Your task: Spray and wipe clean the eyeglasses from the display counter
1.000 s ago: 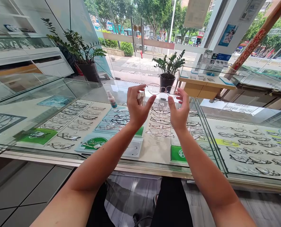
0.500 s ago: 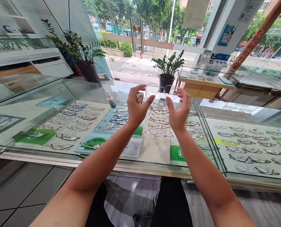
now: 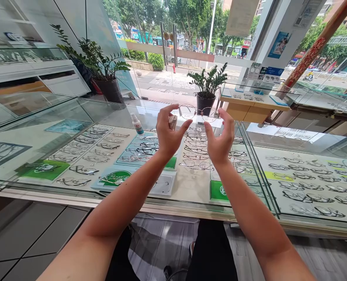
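Note:
A pair of thin-rimmed round eyeglasses [image 3: 202,112] is held up level above the glass counter, lenses facing me. My left hand [image 3: 169,130] grips its left side between fingers and thumb. A pale crumpled cloth [image 3: 172,122] is tucked in the same palm. On the other side, my right hand [image 3: 221,136] pinches the right edge of the frame with finger and thumb. Both arms reach forward over the counter. Below the hands, rows of eyeglass frames [image 3: 197,147] lie inside the glass case.
A small spray bottle [image 3: 137,124] stands on the glass counter [image 3: 191,203] left of my hands. More glasses [image 3: 314,175] fill the case at right. Potted plants [image 3: 205,99] stand beyond the counter, before a large window. A wooden display table [image 3: 249,111] is at back right.
The eyeglasses have tilted slightly and shifted a little to the left, along with both hands. My hold on them is the same.

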Action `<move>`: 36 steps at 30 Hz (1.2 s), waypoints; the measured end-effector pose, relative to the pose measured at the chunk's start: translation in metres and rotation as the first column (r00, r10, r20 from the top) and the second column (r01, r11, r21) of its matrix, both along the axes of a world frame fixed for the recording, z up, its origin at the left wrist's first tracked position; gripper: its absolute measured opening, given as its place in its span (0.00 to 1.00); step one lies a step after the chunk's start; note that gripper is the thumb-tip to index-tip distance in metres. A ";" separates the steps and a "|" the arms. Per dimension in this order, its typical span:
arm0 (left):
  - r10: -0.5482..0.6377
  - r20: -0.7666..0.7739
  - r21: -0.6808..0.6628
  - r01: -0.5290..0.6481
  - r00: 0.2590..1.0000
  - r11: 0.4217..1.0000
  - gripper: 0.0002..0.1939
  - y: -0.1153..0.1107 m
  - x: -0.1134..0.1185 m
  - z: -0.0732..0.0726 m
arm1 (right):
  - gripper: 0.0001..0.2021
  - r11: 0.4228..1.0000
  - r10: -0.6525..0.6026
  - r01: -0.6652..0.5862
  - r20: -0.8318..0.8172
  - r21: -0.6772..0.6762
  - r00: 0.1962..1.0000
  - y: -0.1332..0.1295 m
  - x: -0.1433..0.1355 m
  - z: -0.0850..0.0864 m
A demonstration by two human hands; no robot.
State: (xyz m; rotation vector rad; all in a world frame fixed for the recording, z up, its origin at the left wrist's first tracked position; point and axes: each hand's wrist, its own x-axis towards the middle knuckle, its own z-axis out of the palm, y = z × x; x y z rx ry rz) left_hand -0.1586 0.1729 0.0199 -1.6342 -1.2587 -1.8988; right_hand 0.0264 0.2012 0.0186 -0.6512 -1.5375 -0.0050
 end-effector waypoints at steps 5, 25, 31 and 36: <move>-0.023 0.030 -0.031 0.024 0.999 0.999 0.30 0.005 -0.002 -0.006 | 0.23 0.999 0.006 -0.007 0.017 0.037 1.000 -0.003 0.000 0.002; 0.037 0.037 0.004 -0.037 0.999 0.999 0.32 0.003 0.000 -0.003 | 0.23 1.000 0.002 -0.003 0.067 0.023 0.998 -0.002 -0.001 0.001; 0.051 0.002 0.068 -0.051 0.999 0.996 0.32 0.000 0.001 0.001 | 0.23 0.999 0.015 -0.011 0.081 -0.049 0.997 -0.001 -0.001 -0.002; 0.074 -0.033 0.098 -0.071 0.997 0.993 0.32 0.001 0.001 0.002 | 0.25 0.994 0.052 -0.045 0.064 -0.102 0.997 -0.001 -0.001 -0.004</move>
